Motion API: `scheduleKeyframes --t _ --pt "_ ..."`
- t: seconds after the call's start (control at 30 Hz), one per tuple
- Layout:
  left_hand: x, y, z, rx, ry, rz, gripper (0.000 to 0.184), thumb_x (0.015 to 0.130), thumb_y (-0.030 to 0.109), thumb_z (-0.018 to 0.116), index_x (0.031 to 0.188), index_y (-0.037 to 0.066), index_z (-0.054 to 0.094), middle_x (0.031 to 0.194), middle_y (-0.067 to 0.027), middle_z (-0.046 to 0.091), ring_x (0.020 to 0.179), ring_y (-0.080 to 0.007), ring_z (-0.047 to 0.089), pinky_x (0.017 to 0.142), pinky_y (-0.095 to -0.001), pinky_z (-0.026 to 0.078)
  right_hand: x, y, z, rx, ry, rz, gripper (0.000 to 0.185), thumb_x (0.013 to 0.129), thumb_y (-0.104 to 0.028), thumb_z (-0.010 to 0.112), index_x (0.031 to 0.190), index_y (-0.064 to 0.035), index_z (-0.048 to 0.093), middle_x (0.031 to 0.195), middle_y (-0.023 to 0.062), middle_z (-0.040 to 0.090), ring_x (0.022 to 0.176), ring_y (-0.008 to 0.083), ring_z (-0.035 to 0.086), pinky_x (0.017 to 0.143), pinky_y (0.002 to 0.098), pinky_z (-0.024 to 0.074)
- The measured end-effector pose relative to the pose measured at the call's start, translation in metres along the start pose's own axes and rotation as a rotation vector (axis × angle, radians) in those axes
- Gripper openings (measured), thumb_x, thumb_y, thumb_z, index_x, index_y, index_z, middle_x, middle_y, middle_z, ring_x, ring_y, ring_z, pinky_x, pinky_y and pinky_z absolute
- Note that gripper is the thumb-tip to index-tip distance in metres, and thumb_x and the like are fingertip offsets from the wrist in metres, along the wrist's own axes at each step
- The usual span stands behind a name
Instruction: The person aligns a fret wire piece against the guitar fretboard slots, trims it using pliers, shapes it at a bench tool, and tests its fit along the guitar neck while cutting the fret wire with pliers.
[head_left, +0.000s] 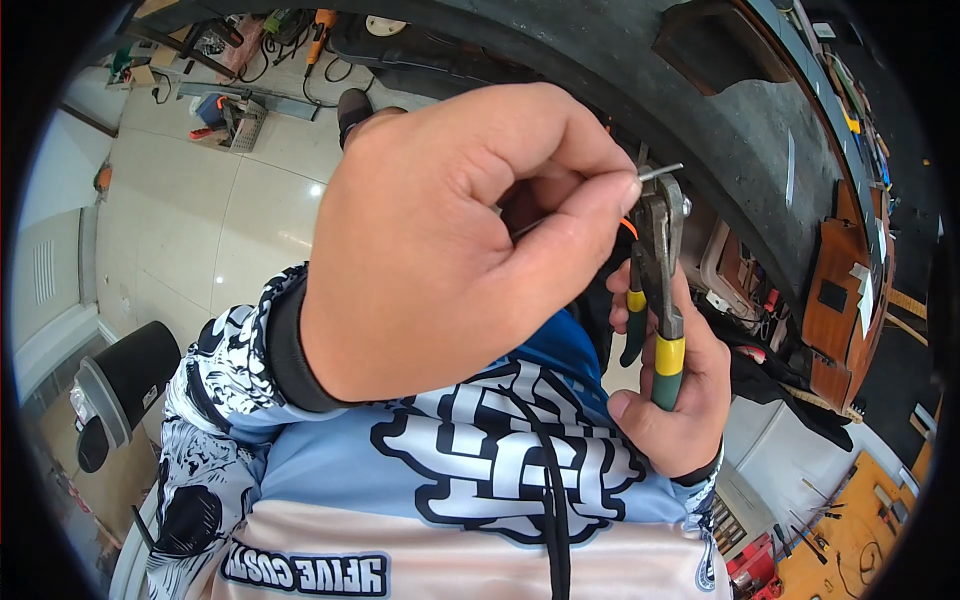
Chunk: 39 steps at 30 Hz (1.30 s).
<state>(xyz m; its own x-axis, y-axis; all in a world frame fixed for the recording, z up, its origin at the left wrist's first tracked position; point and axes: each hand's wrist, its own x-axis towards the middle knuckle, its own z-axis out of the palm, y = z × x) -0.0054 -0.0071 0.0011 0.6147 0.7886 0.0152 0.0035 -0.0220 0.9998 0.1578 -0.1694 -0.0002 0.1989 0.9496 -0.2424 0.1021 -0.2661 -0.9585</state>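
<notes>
My left hand (450,230) is large in the middle of the view, its back toward me. Thumb and forefinger pinch a thin metal rod (663,172), whose end sticks out past the fingertips. To the right, my right hand (685,400) is wrapped round pliers (667,345) with yellow and green handles, the jaws pointing up. The rod's end lies at the tip of the jaws; I cannot tell whether they clamp it. A bit of orange (628,228) shows between my left fingers and the pliers. The rest of the rod is mostly hidden by my left hand.
A dark bench (740,130) curves across the upper right, with a brown wooden piece (845,300) on its right. A basket of items (240,125) and orange-handled tools (320,35) lie on the tiled floor. A black bin (140,380) stands at left.
</notes>
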Motion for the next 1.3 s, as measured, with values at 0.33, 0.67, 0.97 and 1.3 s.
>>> scheduleKeyframes --t 0.33,0.67,0.97,1.3 --pt "0.0036 -0.0017 -0.0012 0.018 -0.037 0.034 0.008 0.090 -0.002 0.064 0.098 -0.004 0.065 0.077 0.0007 0.062 0.065 0.0002 0.051 0.055 -0.0156 0.037 -0.0011 0.0031 0.0037 0.138 -0.004 -0.044 0.090 0.068 -0.020 0.079 0.145 0.0036 0.039 0.131 0.0184 0.052 0.112 0.0233 0.050 0.096 0.0364 0.0383" --pt "0.0023 -0.0019 -0.0047 -0.008 -0.078 0.017 0.008 0.090 -0.002 0.064 0.098 -0.004 0.065 0.079 0.0005 0.063 0.066 0.0003 0.050 0.056 -0.0155 0.037 -0.0034 0.0018 0.0048 0.167 0.010 0.026 0.088 0.068 -0.026 0.084 0.141 0.0039 0.044 0.130 0.0178 0.052 0.111 0.0231 0.049 0.093 0.0360 0.0386" --pt "0.0015 -0.0033 -0.0025 0.019 -0.057 0.042 0.008 0.090 -0.003 0.063 0.097 -0.004 0.065 0.079 0.0004 0.063 0.066 0.0003 0.050 0.056 -0.0156 0.037 -0.0028 0.0005 0.0074 0.167 0.021 0.024 0.087 0.068 -0.028 0.084 0.139 0.0044 0.045 0.130 0.0185 0.052 0.114 0.0240 0.049 0.095 0.0374 0.0379" --pt "0.0003 -0.0043 -0.0024 0.022 -0.069 0.049 0.008 0.090 -0.004 0.063 0.098 -0.005 0.065 0.078 0.0011 0.061 0.065 0.0002 0.050 0.056 -0.0155 0.037 -0.0065 0.0025 0.0079 0.130 0.031 0.014 0.086 0.069 -0.023 0.081 0.140 0.0052 0.043 0.127 0.0160 0.054 0.102 0.0199 0.051 0.088 0.0338 0.0408"
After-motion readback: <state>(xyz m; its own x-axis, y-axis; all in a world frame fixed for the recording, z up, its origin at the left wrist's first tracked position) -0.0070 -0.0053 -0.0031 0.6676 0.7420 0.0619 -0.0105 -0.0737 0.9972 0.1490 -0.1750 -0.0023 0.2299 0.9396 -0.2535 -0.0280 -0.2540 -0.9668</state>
